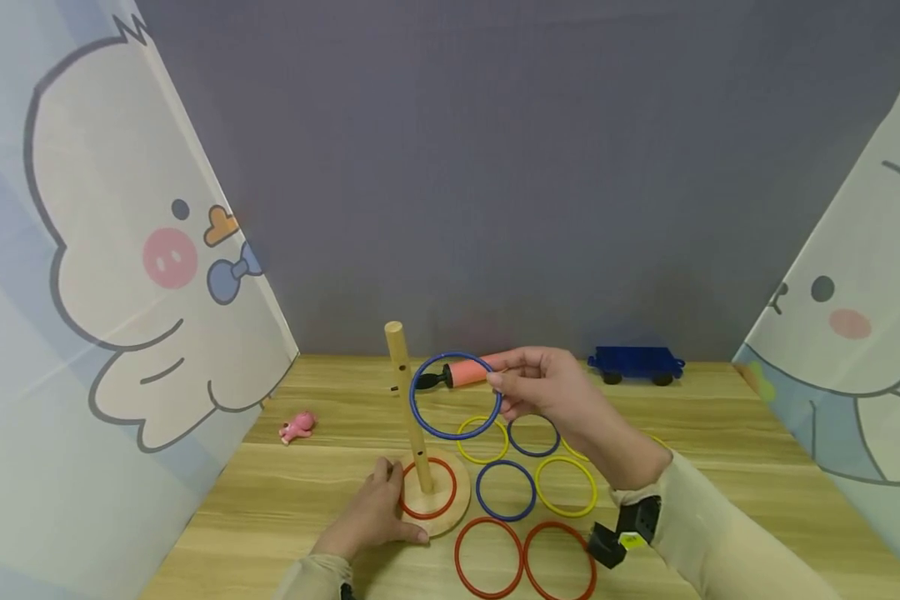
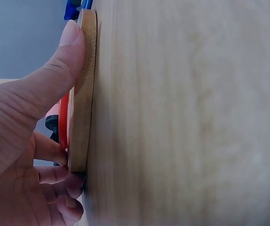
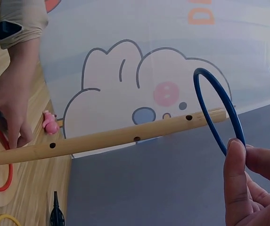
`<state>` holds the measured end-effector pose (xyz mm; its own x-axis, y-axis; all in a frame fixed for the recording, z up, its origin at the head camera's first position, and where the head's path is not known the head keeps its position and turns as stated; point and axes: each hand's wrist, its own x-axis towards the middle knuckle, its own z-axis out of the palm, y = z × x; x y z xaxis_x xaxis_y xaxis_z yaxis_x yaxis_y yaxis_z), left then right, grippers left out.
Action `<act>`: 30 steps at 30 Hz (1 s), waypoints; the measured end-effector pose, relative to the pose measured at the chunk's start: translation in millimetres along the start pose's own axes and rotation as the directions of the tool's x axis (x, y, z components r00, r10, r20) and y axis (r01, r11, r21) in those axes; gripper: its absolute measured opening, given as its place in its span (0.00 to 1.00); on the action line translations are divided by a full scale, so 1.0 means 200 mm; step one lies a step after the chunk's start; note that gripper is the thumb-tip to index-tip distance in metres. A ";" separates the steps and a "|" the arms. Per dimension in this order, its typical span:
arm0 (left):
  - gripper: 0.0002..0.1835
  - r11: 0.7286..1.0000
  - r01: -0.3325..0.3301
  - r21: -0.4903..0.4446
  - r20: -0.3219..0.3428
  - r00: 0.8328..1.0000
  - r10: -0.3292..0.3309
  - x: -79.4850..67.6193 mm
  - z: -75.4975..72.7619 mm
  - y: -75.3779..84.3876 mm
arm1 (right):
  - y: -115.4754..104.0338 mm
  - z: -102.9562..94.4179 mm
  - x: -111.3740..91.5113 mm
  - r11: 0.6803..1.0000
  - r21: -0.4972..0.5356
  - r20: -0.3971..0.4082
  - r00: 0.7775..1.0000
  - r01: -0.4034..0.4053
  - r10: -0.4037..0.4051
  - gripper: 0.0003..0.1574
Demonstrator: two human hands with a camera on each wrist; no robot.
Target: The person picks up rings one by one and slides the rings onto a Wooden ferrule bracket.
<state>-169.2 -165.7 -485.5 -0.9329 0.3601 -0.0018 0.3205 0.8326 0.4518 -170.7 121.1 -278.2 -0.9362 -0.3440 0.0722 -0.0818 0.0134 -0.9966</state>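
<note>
My right hand (image 1: 551, 392) pinches a blue ring (image 1: 418, 414) between thumb and fingers, raised above the table. In the right wrist view the ring (image 3: 236, 120) overlaps the tip of a wooden pole (image 3: 92, 143); whether it touches the pole I cannot tell. The pole (image 1: 397, 350) stands upright on a round wooden base (image 1: 461, 504), and a red ring (image 1: 452, 504) lies around its foot. My left hand (image 1: 367, 512) grips the base's near left rim, thumb along one side and fingers at the other, as the left wrist view shows closely.
Blue rings (image 1: 506, 518), yellow rings (image 1: 566, 512) and two red rings (image 1: 489, 594) lie right of the base. Behind are a pink-and-black pump (image 1: 465, 372) and a blue toy wagon (image 1: 633, 362). A small pink toy (image 1: 298, 427) lies left. Printed cloth walls flank the table.
</note>
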 end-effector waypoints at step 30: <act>0.67 1.000 -0.009 -0.015 -0.007 1.000 0.009 -0.01 -0.03 0.04 | -0.15 0.19 0.10 0.986 0.153 -0.053 0.997 0.067 -0.059 0.14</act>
<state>-165.6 -163.2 -476.2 -0.9311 0.3647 0.0084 0.3264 0.8226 0.4655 -173.8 79.3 -248.3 -0.9464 -0.2943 0.1332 -0.0907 -0.1535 -0.9840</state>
